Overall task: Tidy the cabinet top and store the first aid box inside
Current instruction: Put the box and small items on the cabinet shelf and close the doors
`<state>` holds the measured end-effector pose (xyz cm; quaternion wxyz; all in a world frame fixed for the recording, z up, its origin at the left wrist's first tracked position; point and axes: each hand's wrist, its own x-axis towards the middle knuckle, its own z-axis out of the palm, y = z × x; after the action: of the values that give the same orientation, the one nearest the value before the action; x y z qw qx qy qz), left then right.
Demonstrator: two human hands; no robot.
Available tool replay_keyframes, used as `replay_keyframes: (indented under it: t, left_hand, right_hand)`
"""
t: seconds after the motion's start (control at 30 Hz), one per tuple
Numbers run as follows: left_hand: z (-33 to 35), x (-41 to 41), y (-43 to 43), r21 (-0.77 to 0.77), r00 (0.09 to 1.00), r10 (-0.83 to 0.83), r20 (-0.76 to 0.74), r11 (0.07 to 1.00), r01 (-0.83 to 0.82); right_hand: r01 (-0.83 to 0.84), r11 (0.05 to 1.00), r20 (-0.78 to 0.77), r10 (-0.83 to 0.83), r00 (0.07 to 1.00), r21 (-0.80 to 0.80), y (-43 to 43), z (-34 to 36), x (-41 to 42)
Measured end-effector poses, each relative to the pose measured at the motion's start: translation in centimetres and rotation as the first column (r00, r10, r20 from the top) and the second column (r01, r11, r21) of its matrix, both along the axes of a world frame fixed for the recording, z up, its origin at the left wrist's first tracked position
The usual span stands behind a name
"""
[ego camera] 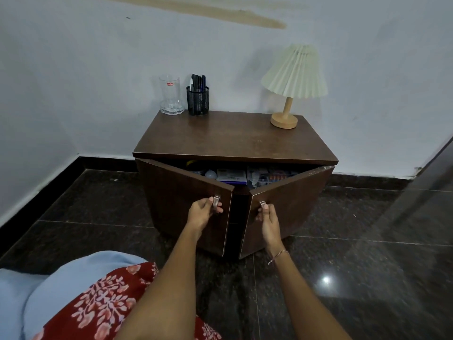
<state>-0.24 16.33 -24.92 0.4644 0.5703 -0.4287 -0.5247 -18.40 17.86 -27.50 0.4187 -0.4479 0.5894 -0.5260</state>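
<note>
**While the Doors Stood Ajar: Hazards at the Cabinet Front**

While both doors hung part-way open, the left hand (202, 212) gripped the left door handle (216, 201) with its fingers curled round the metal. The right hand (268, 217) held the right door handle (262, 204) in the same manner. What appeared to be the first aid box (269, 176), a clear case showing blister strips, lay inside on the right of the upper shelf, beside a blue-and-white carton (231, 176). On the cabinet top (232, 138) stood a glass tumbler (171, 94), a mesh pen holder (197, 99) and a pleated table lamp (294, 87), all towards the back edge.

Probable hazards:
- If both doors were swung together at once, their free edges could clash or nip a fingertip in the narrow gap between them.
- If the first aid box projected past the shelf front, which could not be judged from this view, the right door (294, 200) would foul it.
- A hard slam might jolt the tumbler or rock the lamp.
</note>
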Motion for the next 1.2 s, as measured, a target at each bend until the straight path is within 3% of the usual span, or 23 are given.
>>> replay_keyframes:
  t: [0.2,0.47,0.9,1.2]
  left_hand:
    - [-1.2,-0.3,-1.5,-0.078,0.998,-0.055,-0.013,0.995,0.054]
    - [-1.7,-1.2,-3.9,-0.085,1.000,0.007,-0.018,0.996,-0.009]
    - [-2.3,-2.9,-6.8,-0.115,0.992,0.107,0.060,0.988,-0.100]
    - [-2.2,-3.1,-8.3,-0.156,0.984,0.097,0.149,0.985,-0.073]
  right_hand:
    - [0.053,0.998,0.063,-0.050,0.997,-0.047,-2.5,-1.1,1.1]
    - [0.154,0.983,0.125,-0.142,0.982,-0.098,-5.2,-1.7,2.8]
    - [0.161,0.981,0.134,-0.146,0.980,-0.109,-9.0,-2.4,3.8]
    - [0.146,0.981,0.136,-0.128,0.982,-0.131,-10.3,-2.5,3.7]
